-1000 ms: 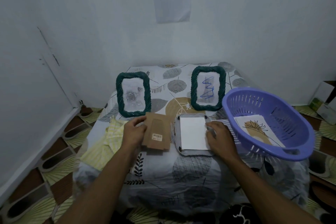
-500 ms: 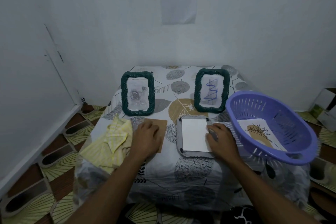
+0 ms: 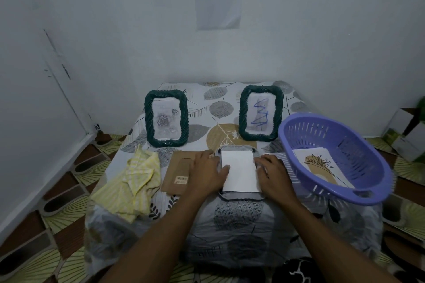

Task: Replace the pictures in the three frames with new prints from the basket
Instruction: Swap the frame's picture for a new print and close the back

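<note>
Two frames stand upright at the back of the desk [image 3: 239, 225]: the left frame [image 3: 165, 94] at eleven o'clock and the right frame [image 3: 261, 88] at one o'clock from the third frame [image 3: 241, 196], which lies face down in the middle with a white sheet [image 3: 239, 170] on its back. The left hand [image 3: 207, 172] lies flat over its nine o'clock edge, fingers fairly straight, thumb touching the sheet. The right hand [image 3: 273, 174] sits at the three o'clock edge with fingers curled; whether it pinches the sheet cannot be told. A brown backing board [image 3: 178, 172] rests at nine o'clock, partly under the left hand. The basket [image 3: 345, 197], at three o'clock, holds a print [image 3: 322, 167] with a golden plant. The step in hand looks like handling the sheet in the opened frame. It would go best with one hand pinning the frame while a fingertip raises one edge, and no creasing.
</note>
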